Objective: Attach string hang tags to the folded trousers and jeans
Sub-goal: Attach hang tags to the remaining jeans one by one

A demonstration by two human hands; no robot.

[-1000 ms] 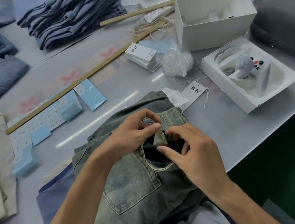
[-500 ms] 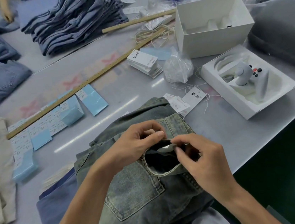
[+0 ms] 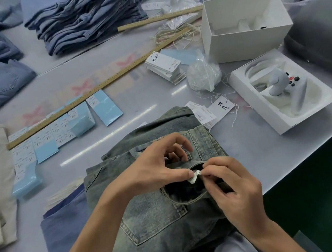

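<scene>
Bright, even overhead light; streak glare on table (image 3: 107, 136); soft shadows; wide-angle bending at edges; slight blur overall.

Faded grey-green jeans (image 3: 156, 221), pale blue cards (image 3: 106, 107), white box (image 3: 245, 30), yellow ruler (image 3: 97, 88)

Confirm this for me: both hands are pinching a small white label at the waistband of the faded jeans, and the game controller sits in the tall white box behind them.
Not quite. Both the left hand and the right hand do pinch the small white label at the waistband of the faded jeans. But the head view shows the game controller in the shallow white tray to the right, not in the tall white box.
</scene>
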